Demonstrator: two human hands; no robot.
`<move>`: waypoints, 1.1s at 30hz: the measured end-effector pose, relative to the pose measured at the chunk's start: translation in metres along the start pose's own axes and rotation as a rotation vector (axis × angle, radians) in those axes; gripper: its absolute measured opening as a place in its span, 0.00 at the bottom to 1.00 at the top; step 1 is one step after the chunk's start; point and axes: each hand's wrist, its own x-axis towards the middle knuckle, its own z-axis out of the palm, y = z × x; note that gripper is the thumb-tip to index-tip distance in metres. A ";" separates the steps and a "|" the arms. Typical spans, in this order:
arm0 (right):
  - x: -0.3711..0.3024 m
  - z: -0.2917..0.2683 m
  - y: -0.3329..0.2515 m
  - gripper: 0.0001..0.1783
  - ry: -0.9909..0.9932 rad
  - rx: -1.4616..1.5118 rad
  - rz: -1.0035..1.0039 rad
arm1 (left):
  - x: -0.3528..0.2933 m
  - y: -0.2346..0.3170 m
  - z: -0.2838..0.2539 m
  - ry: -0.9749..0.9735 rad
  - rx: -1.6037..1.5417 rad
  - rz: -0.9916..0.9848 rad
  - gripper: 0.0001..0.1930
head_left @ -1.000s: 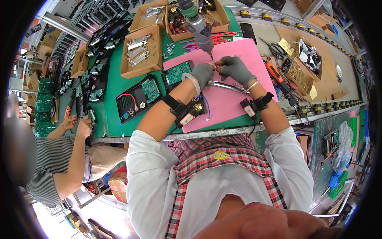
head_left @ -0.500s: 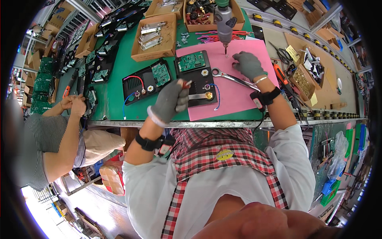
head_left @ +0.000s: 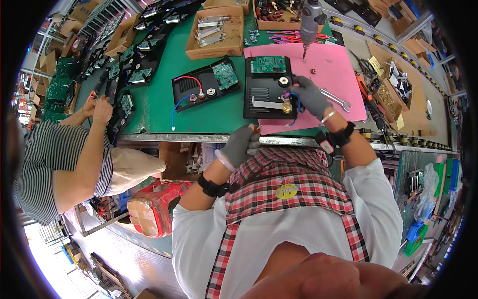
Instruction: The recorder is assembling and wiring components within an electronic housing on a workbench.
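My left hand [head_left: 240,145], in a grey glove, is closed at the bench's front edge, a small red part [head_left: 257,128] between its fingertips. My gloved right hand [head_left: 311,97] bends its fingers at the right edge of a black casing [head_left: 253,83], beside its blue wire [head_left: 299,103]; what they grip is hidden. This casing carries a green circuit board [head_left: 268,65], a metal strip [head_left: 268,104] and a brass nut [head_left: 287,106]. A wrench [head_left: 336,99] lies partly hidden by that hand. To the left rests a second black casing [head_left: 185,86] with red and blue wires.
An electric screwdriver [head_left: 310,25] hangs over the pink sheet [head_left: 343,67], where a small brown ring [head_left: 313,71] lies. A cardboard box [head_left: 215,49] of metal strips stands behind. At left, another person's hands [head_left: 99,109] work near more casings. Scissors [head_left: 366,66] lie at right.
My right hand has moved left and toward me, from the pink sheet to the casing's edge. My left hand has drawn back from above the casing to the bench edge. The view has shifted.
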 end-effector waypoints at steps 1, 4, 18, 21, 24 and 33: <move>-0.007 0.002 0.008 0.21 0.001 0.189 -0.029 | 0.007 0.004 0.008 0.043 -0.013 -0.051 0.11; -0.043 0.017 -0.013 0.21 0.044 0.374 -0.069 | 0.049 -0.009 -0.020 -0.598 -0.019 0.129 0.12; -0.053 0.020 -0.009 0.22 -0.047 0.161 0.150 | 0.081 -0.025 0.004 -0.651 -0.267 0.107 0.24; -0.048 0.015 -0.007 0.22 -0.078 0.087 0.204 | 0.081 -0.023 0.013 -0.672 -0.305 0.165 0.23; -0.037 -0.004 -0.003 0.20 -0.097 -0.011 0.157 | 0.082 -0.020 0.020 -0.701 -0.352 0.238 0.22; 0.055 -0.094 0.052 0.11 0.381 -0.974 -0.433 | 0.097 -0.036 -0.006 -0.647 -0.682 0.118 0.22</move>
